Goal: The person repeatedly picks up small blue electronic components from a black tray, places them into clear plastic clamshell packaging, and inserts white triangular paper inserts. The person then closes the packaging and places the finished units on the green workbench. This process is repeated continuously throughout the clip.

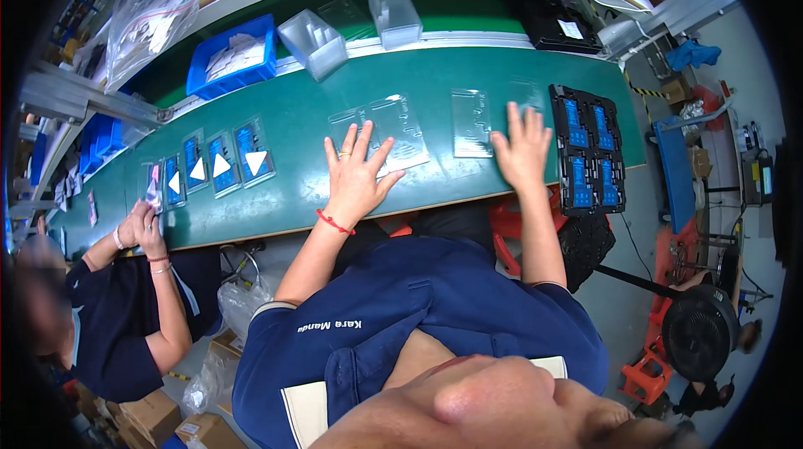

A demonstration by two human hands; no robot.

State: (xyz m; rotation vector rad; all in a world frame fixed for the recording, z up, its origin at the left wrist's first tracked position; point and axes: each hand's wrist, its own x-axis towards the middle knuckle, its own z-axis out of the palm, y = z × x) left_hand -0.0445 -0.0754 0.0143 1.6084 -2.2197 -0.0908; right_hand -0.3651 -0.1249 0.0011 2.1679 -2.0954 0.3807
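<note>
My left hand (355,171), a red string bracelet on its wrist, lies with fingers spread over a pair of clear plastic blister trays (403,127) on the green workbench. My right hand (525,152) is open too, its fingers pointing away from me. Beside its thumb lies another clear plastic tray (471,127), and its fingertips reach a further clear tray (525,92) that is hard to make out against the bench. Right of that hand sits a black tray (577,159) holding several blue battery-like packs (609,184). Neither hand grips anything.
Left on the bench, several blue packs in clear trays (253,150) bear white triangles. A co-worker's hands (146,227) handle a small piece there. Behind stand a blue bin (266,49) and clear containers (393,18). A black fan (698,332) stands lower right.
</note>
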